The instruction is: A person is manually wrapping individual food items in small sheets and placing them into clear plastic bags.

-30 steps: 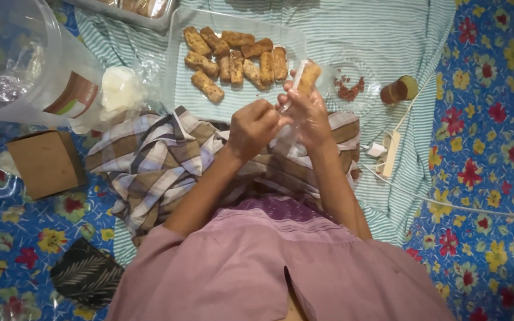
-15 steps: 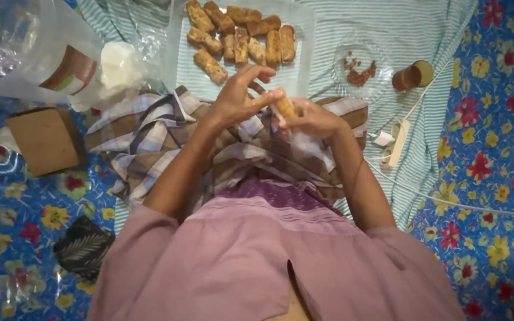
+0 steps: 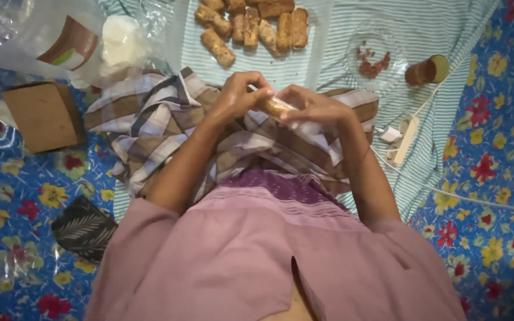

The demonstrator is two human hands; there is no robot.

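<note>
Left hand [image 3: 239, 94] sits over the lap, fingers curled in and pinching one end of a golden-brown roll [image 3: 276, 107]. Right hand [image 3: 312, 108] meets it from the other side, fingers closed over the far end of the same roll, so I read both hands as gripping it between them. The roll lies roughly level, just above the checked brown-and-white cloth [image 3: 150, 119] spread across the knees. Something thin and clear seems to cling around the roll; I cannot tell for certain whether it is a wrapper.

Beyond the hands, on the striped green-and-white sheet [image 3: 447, 35], I note a batch of similar fried rolls [image 3: 251, 27] laid side by side in a clear tray. To their right, a clear round dish [image 3: 371, 58] with reddish-brown bits in it, and next to that a small brown cup [image 3: 426, 70] lying on its side. A white charger and cable [image 3: 401, 138] rest near the right forearm.

Off to the left: a large plastic bag [image 3: 43, 35] with white bundled material beside it, a flat brown cardboard box [image 3: 44, 116], and a dark leaf-patterned pouch [image 3: 84, 227], all on the blue floral mat [image 3: 495, 196].
</note>
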